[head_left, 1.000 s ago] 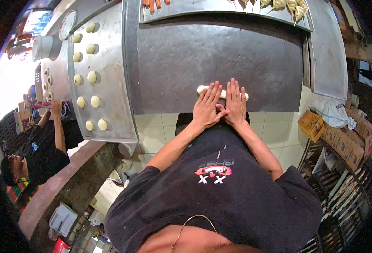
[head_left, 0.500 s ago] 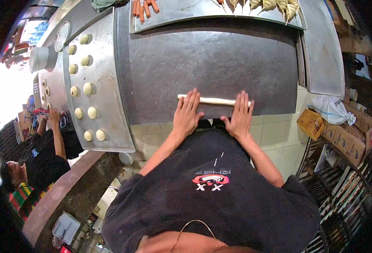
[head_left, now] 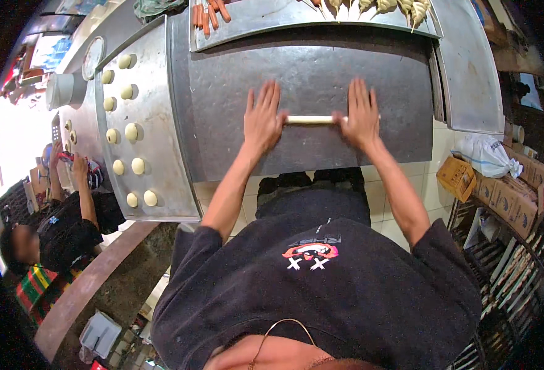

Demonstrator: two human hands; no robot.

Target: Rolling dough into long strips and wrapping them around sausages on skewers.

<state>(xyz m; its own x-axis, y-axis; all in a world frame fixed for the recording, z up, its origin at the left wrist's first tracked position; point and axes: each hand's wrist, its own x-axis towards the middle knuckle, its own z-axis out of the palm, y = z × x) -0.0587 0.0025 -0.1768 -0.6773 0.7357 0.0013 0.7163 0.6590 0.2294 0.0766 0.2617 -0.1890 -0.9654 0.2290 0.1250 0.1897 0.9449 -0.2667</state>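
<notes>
A pale rope of dough (head_left: 312, 119) lies crosswise on the dark work surface (head_left: 309, 74). My left hand (head_left: 263, 120) presses flat over its left end, fingers stretched out and pointing away from me. Over the right end lies my right hand (head_left: 361, 117), also flat with its fingers straight. Both palms hide the ends of the rope; only its middle stretch shows between my thumbs.
To the left is a metal tray (head_left: 161, 129) with several dough balls (head_left: 131, 131). At the back, another tray (head_left: 321, 32) holds sausages (head_left: 206, 18) and skewered dough pieces (head_left: 386, 6). A co-worker (head_left: 68, 216) is at far left. Cardboard boxes (head_left: 506, 197) stand at right.
Both my hands have slid forward, away from me, and the dough rope has rolled with them farther onto the work surface. The co-worker's hands and head have shifted.
</notes>
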